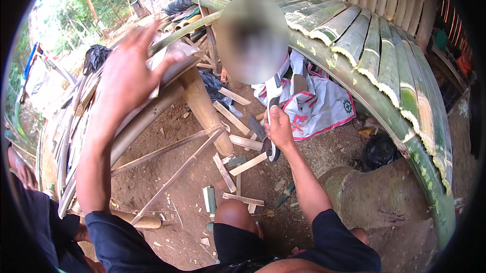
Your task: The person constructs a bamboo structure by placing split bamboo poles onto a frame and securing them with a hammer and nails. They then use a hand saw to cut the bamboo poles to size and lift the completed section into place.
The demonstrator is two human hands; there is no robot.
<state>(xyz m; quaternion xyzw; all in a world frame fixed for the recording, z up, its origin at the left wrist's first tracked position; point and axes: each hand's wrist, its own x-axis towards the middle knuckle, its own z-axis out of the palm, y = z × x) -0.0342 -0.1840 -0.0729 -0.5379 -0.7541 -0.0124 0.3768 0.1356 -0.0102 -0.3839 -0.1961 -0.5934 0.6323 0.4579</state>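
My left hand point(126, 73) is raised at the left, blurred, with its fingers stretched out and thumb apart. Beside its thumb runs a green bamboo strip point(190, 31); whether they touch I cannot tell. My right hand point(279, 129) is closed round the handle of a long black and white tool point(274, 91) that looks like a machete. The tool stands roughly upright, its dark rounded butt below my fist; a blurred patch hides its upper end. To the right, a green bamboo pole point(349, 81) curves along beneath a row of split bamboo slats point(377, 53).
Cut bamboo pieces point(230, 172) litter the dirt floor. A bamboo post point(202, 108) supports stacked strips point(66, 136) at left. A white sack point(324, 111), black bag point(379, 152) and log point(374, 192) lie right. Another person's hand point(23, 169) shows at the left edge.
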